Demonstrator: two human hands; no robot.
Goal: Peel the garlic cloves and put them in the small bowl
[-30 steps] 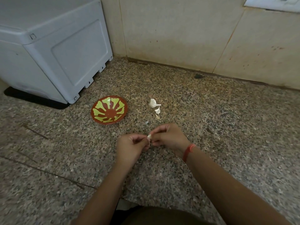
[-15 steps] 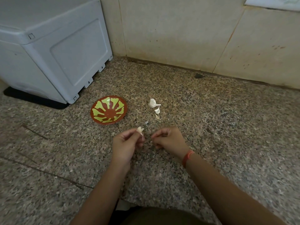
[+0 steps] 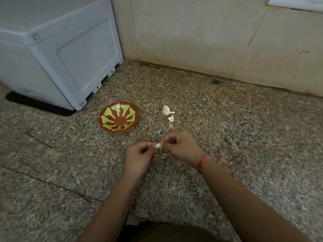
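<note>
White, papery garlic clove (image 3: 158, 146) pinched between left hand (image 3: 139, 158) and right hand (image 3: 181, 145).

The speckled stone surface (image 3: 244, 145) is brown and grey with tiny black dots. A small bowl (image 3: 119, 119) sits on it, red-brown with yellow-green shapes inside. Just right of the bowl lies a white garlic piece (image 3: 166, 110) with a little stalk. Two small garlic cloves (image 3: 171, 118) lie in a row beside it, and a tiny bit of peel (image 3: 159, 131) lies near them. Behind the bowl, to the left, a big grey box (image 3: 57, 49) stands on a black mat (image 3: 40, 106). Thin dark lines (image 3: 52, 183) cross the stone left of the bowl.
</note>
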